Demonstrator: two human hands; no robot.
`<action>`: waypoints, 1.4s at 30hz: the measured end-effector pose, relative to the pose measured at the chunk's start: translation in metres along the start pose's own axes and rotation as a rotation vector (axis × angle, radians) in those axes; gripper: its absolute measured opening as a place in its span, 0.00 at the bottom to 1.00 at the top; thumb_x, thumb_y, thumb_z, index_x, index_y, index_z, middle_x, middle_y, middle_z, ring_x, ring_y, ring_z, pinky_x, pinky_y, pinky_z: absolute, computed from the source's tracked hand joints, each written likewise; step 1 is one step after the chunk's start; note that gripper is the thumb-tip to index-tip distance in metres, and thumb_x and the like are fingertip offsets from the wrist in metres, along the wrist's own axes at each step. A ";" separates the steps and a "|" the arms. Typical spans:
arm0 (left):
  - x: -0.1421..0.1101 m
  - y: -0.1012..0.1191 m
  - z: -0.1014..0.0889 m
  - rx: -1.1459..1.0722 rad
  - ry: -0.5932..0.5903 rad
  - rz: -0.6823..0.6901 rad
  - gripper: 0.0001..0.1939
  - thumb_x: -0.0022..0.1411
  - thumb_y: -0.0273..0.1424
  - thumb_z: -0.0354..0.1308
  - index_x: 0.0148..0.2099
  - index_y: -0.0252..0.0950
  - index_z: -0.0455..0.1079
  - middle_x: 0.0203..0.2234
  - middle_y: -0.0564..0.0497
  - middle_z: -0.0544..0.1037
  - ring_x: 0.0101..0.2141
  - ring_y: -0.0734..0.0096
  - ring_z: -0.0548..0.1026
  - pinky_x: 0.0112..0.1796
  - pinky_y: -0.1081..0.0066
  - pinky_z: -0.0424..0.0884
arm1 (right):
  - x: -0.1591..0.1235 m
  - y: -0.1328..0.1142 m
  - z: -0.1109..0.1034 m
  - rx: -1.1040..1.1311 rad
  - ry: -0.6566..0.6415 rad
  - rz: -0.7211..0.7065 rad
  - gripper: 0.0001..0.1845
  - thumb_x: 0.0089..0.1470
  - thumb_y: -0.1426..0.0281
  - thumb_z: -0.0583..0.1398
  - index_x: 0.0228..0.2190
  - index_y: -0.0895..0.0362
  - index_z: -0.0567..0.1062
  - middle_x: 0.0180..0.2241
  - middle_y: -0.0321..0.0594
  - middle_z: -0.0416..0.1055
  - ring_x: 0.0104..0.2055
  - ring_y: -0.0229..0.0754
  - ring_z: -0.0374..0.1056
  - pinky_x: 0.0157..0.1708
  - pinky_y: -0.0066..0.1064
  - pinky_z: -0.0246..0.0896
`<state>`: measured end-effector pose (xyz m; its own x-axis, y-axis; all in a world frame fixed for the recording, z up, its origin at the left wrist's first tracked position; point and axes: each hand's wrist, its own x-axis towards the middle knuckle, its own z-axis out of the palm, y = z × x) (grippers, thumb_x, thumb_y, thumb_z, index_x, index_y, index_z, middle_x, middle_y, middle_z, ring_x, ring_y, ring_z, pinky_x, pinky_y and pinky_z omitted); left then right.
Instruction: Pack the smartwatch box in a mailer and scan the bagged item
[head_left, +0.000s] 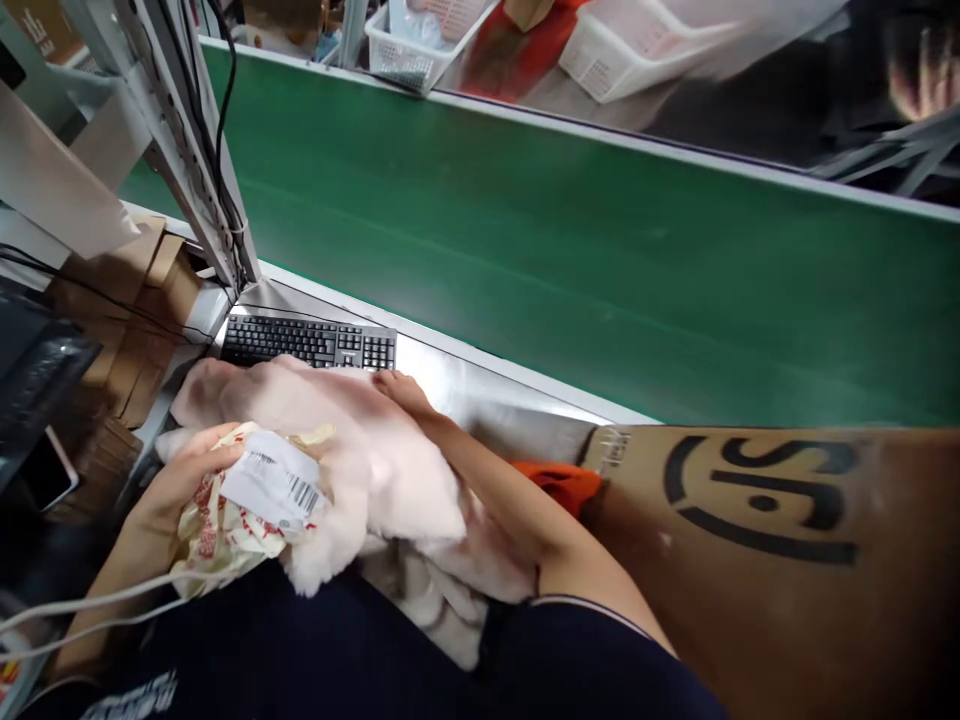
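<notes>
A fluffy pale pink garment lies bunched on the worktop in front of me, just below a black keyboard. My left hand grips a crumpled cream plastic bag with red print and a white barcode label, pressed against the garment's left side. My right hand rests on top of the garment near the keyboard, fingers laid over the fleece; the fingertips are partly sunk in it.
A green conveyor belt runs across behind the worktop. A large brown cardboard box with black print stands at right, an orange item beside it. White baskets sit beyond the belt. Cardboard stacks and a phone lie left.
</notes>
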<state>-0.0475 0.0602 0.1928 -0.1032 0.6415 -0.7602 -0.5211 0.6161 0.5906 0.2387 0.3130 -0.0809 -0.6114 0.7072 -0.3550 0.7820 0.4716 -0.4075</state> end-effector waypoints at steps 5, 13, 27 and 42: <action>0.009 -0.001 -0.003 0.023 -0.055 -0.012 0.25 0.52 0.39 0.77 0.50 0.34 0.81 0.35 0.46 0.86 0.32 0.63 0.82 0.33 0.72 0.75 | -0.009 -0.012 -0.006 -0.070 -0.085 0.069 0.21 0.73 0.64 0.51 0.57 0.57 0.76 0.53 0.53 0.77 0.51 0.54 0.74 0.49 0.38 0.68; 0.011 0.007 0.005 0.035 -0.057 0.042 0.22 0.51 0.36 0.77 0.46 0.32 0.83 0.34 0.47 0.86 0.33 0.65 0.81 0.36 0.72 0.73 | 0.004 -0.012 -0.005 -0.121 -0.101 -0.030 0.24 0.70 0.64 0.53 0.59 0.63 0.74 0.56 0.61 0.75 0.56 0.60 0.72 0.59 0.47 0.65; 0.009 0.003 0.004 0.012 -0.050 0.054 0.20 0.54 0.36 0.75 0.48 0.32 0.81 0.34 0.47 0.85 0.29 0.70 0.78 0.33 0.74 0.70 | 0.016 0.008 0.004 -0.059 0.083 -0.045 0.29 0.67 0.62 0.52 0.61 0.64 0.72 0.59 0.59 0.75 0.63 0.64 0.67 0.60 0.53 0.65; 0.014 0.002 -0.008 0.072 -0.044 0.031 0.24 0.51 0.38 0.77 0.49 0.33 0.82 0.35 0.47 0.85 0.32 0.66 0.81 0.34 0.73 0.74 | 0.011 0.037 0.000 0.095 0.187 -0.111 0.25 0.67 0.64 0.50 0.57 0.64 0.74 0.57 0.61 0.76 0.59 0.62 0.69 0.60 0.54 0.65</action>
<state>-0.0566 0.0666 0.1815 -0.0801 0.6791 -0.7297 -0.4558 0.6261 0.6327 0.2607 0.3380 -0.0997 -0.6529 0.7433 -0.1457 0.6914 0.5063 -0.5153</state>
